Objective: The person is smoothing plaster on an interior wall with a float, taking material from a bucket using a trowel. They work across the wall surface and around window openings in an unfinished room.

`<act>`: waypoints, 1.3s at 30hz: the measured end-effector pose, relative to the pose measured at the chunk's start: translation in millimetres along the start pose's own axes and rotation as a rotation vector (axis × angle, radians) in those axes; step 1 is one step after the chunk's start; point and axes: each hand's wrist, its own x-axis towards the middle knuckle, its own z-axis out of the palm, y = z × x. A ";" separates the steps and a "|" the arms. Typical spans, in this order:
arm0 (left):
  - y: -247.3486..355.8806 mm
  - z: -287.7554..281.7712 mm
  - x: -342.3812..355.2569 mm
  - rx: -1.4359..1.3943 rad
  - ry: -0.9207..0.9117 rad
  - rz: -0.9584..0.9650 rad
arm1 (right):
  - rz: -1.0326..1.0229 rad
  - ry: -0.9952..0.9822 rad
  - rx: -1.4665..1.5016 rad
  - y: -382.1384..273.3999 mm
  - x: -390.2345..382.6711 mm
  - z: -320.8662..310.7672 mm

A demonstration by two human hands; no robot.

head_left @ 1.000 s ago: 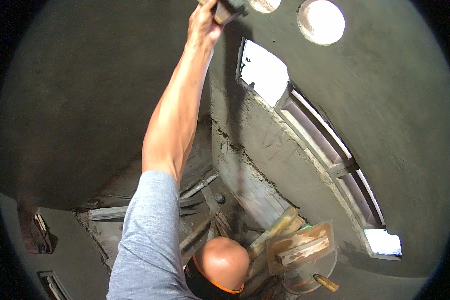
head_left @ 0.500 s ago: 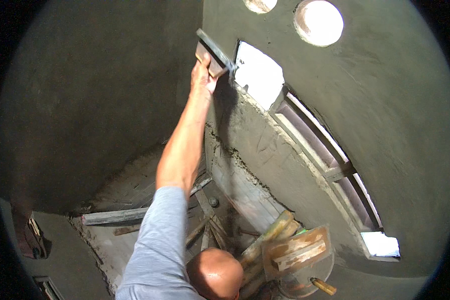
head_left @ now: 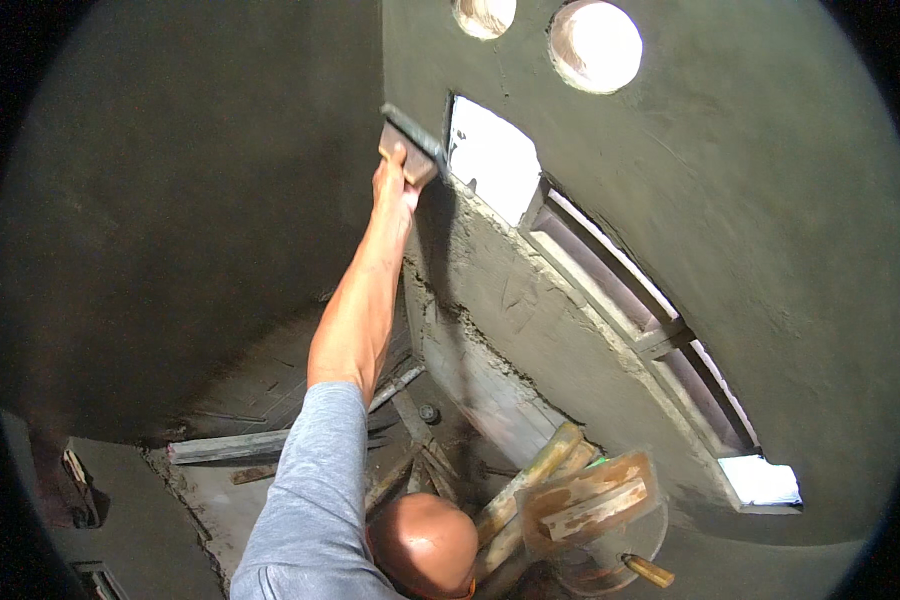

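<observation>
My left hand [head_left: 395, 182] is raised at the inner corner of two grey plastered walls. It is closed around the flat wooden handle of a wide brush [head_left: 410, 147], thumb lying along the near face. The brush's dark, cement-coloured edge faces the right-hand wall [head_left: 750, 230], close beside the corner of a bright white panel [head_left: 493, 160]; whether it touches the plaster I cannot tell. My forearm and grey sleeve [head_left: 310, 490] rise from the lower edge. My right hand is out of sight.
Round openings [head_left: 596, 46] and a long framed window [head_left: 595, 268] pierce the right wall. Below are wooden planks [head_left: 535, 475], a float-like board [head_left: 592, 505] over a bucket [head_left: 660, 525], and a wooden tool handle [head_left: 648, 571]. A rounded bare-skinned shape [head_left: 425, 540] sits beside my sleeve.
My left hand and the brush have moved down along the corner, beside the white panel. The whole view has shifted a little, so the wall openings appear further left.
</observation>
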 end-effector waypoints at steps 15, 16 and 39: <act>172.5 209.9 -18.5 0.651 -0.506 0.864 | -0.106 -0.065 -0.123 -26.0 0.2 47.3; 169.1 192.7 -14.3 0.734 -0.492 0.908 | -0.104 -0.075 -0.124 -24.6 4.4 48.2; 123.5 121.5 6.0 0.346 -0.468 0.235 | -0.132 -0.203 -0.216 -27.9 29.7 38.2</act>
